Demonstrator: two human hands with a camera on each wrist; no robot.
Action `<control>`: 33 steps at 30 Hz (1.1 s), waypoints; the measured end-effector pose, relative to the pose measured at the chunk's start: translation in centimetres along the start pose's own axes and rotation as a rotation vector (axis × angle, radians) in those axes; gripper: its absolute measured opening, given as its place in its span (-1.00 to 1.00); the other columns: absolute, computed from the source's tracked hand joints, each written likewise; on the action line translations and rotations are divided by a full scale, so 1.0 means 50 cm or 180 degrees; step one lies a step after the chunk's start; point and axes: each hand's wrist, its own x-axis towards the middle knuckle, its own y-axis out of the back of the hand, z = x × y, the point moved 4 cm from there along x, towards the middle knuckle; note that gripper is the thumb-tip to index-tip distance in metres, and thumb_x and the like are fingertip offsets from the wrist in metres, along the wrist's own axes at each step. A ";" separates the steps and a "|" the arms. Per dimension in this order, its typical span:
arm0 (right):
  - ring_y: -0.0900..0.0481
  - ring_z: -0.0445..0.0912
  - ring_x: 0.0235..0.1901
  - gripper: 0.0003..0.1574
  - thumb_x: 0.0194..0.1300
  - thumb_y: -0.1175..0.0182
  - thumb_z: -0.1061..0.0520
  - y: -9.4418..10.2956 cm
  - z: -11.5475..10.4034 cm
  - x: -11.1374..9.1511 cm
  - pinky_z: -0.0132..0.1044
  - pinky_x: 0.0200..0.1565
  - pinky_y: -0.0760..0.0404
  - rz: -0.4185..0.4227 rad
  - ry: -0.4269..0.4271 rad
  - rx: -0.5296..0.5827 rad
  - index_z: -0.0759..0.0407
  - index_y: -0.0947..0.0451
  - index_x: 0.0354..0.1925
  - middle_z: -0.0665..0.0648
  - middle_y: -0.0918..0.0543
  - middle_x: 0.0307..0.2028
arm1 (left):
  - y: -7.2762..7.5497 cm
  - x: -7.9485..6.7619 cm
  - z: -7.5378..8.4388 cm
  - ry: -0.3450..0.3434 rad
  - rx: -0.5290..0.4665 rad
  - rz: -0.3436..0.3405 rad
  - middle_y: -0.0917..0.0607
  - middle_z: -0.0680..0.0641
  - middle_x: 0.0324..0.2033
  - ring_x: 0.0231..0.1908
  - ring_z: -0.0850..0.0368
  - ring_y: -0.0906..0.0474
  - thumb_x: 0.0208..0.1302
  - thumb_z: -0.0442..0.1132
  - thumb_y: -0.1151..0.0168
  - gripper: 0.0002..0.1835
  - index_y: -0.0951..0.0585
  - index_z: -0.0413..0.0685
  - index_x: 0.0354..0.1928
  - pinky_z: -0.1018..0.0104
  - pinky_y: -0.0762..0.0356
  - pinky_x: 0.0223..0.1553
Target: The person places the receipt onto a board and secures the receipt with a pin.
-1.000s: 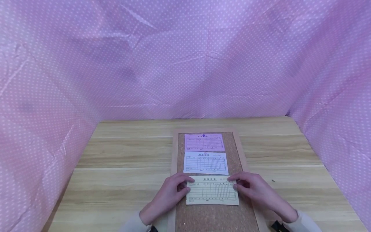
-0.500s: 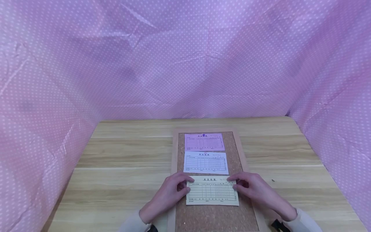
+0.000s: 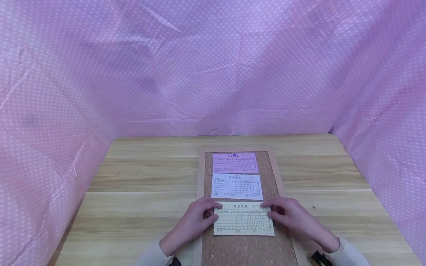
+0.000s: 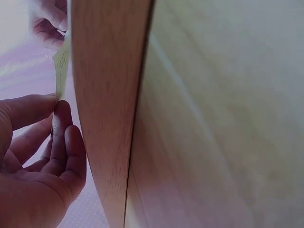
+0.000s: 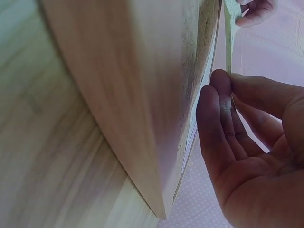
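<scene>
A pale yellow printed form slip (image 3: 243,220) lies level over the lower part of a wood-framed cork board (image 3: 246,251). My left hand (image 3: 199,217) pinches its left edge between thumb and fingers. On the opposite edge my right hand (image 3: 290,213) pinches it the same way. From the left wrist the slip (image 4: 61,66) looks slightly raised off the board, and the right wrist view has the slip (image 5: 230,45) standing apart from the cork too. Above it on the board are a white form slip (image 3: 237,187) and a pink one (image 3: 235,164).
A purple pushpin (image 3: 234,155) sits at the pink slip's top, and a pale pin (image 3: 236,175) at the white slip's top. The board rests on a wooden table (image 3: 143,177). A small dark speck (image 3: 314,207) lies right of the board. Pink dotted cloth (image 3: 213,74) surrounds the table.
</scene>
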 end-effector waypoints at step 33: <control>-0.48 -0.19 -0.27 -0.71 0.34 -0.38 0.20 -0.007 0.002 0.025 -0.35 -0.25 -0.50 -0.0203 -0.0212 -0.0220 0.09 -0.74 0.04 -0.08 -0.70 -0.15 | -0.002 0.012 0.007 -0.0137 0.0495 -0.0203 -0.59 0.10 -0.19 -0.35 0.41 -0.41 0.23 -0.42 -0.39 -0.64 -0.73 -0.21 0.09 0.46 -0.44 -0.29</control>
